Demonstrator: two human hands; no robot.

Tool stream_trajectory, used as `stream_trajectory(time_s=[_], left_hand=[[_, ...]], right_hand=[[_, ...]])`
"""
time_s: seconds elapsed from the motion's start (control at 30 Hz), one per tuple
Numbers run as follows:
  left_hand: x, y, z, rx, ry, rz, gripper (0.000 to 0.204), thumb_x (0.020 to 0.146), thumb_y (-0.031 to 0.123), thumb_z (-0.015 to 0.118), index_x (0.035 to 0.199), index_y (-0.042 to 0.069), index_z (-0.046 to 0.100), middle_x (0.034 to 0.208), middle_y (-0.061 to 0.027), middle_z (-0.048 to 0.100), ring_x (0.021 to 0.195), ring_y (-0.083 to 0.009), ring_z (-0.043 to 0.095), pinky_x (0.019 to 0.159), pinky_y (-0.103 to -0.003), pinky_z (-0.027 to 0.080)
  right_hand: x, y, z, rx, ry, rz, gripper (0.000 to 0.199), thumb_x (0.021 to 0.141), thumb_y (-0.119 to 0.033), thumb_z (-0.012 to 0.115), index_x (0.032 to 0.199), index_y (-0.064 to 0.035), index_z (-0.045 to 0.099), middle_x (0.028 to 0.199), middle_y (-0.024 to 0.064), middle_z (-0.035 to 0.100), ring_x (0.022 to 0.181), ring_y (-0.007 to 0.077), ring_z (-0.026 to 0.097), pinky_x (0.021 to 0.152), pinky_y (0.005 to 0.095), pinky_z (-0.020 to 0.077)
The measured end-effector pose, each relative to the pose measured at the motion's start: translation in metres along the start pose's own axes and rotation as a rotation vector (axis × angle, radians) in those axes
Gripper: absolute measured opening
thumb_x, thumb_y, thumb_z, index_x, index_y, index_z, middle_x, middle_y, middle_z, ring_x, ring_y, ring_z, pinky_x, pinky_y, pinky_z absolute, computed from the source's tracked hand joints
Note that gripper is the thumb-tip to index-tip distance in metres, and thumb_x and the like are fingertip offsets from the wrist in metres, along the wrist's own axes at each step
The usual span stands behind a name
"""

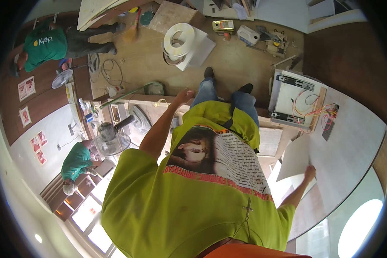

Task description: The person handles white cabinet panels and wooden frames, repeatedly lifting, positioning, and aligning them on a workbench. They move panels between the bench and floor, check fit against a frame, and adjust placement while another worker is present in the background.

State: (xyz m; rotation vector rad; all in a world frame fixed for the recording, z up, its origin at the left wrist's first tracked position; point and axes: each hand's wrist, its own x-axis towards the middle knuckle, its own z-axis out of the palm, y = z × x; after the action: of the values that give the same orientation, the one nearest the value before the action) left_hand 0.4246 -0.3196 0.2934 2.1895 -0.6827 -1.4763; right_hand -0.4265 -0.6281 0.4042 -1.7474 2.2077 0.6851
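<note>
Curved orange edge [253,251], thin white sheet [294,158] in one of the hands [309,173]

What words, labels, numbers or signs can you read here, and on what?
I won't copy wording, but print shows on these:
Yellow-green T-shirt: dark lines of text and a red band of lettering, partly legible.
Upper-left co-worker's green T-shirt: short white lettering, legible.
Red-and-white wall sheets: too small to read.
White sheet at the right hand: none visible.
</note>
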Motion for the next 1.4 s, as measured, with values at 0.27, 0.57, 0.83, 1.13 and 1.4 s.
stream_trajectory(time_s=[0.27,0.57,0.83,1.13,1.4], left_hand=[[0.091,0.18,0.004,0.232,-0.06,0.433,0.034,0.095,0.032,0.057,0.111,0.003,0.064,0.098,-0.0175,0.07,0.091,-0.0279,0.068,0.083,-0.036,0.052],[0.047,0.33,0.088,-0.332,-0.771,0.463,0.054,0.095,0.042,0.062,0.133,0.005,0.051,0.118,-0.0066,0.062,0.106,-0.0182,0.06,0.091,-0.031,0.047],[0.039,0.425,0.022,-0.743,-0.818,0.536,0.058,0.095,0.022,0.063,0.145,0.008,0.037,0.137,-0.0051,0.053,0.123,-0.0196,0.052,0.104,-0.038,0.041],[0.043,0.473,-0.057,-0.853,-0.623,0.745,0.051,0.096,0.014,0.06,0.143,0.011,0.041,0.133,-0.0034,0.056,0.123,-0.0161,0.051,0.104,-0.034,0.042],[0.073,0.472,-0.096,-0.813,-0.517,0.698,0.054,0.097,0.012,0.059,0.147,0.016,0.038,0.136,-0.0034,0.053,0.125,-0.017,0.049,0.105,-0.036,0.042]], right_hand=[[-0.208,-0.061,-0.234,0.762,0.146,-0.109,0.039,0.099,-0.026,0.055,0.13,-0.0029,0.059,0.112,0.005,0.063,0.099,0.0139,0.058,0.085,0.0281,0.0478],[-0.309,-0.233,-0.222,1.265,0.444,-0.103,0.039,0.096,-0.017,0.065,0.131,-0.0026,0.056,0.089,-0.0015,0.061,0.079,0.0052,0.052,0.073,0.0205,0.0419],[-0.254,-0.354,-0.102,1.887,0.333,-0.172,0.05,0.094,-0.017,0.068,0.137,-0.0045,0.047,0.099,0.0023,0.068,0.085,0.008,0.062,0.075,0.0217,0.0494],[-0.192,-0.425,-0.132,1.846,0.051,-0.387,0.053,0.088,-0.024,0.076,0.133,-0.0064,0.054,0.094,-0.0057,0.066,0.077,0.0023,0.054,0.069,0.0159,0.0401],[-0.153,-0.464,-0.158,1.814,-0.063,-0.486,0.055,0.091,-0.023,0.072,0.137,-0.0065,0.049,0.105,-0.0026,0.066,0.089,0.0048,0.058,0.076,0.0212,0.0449]])
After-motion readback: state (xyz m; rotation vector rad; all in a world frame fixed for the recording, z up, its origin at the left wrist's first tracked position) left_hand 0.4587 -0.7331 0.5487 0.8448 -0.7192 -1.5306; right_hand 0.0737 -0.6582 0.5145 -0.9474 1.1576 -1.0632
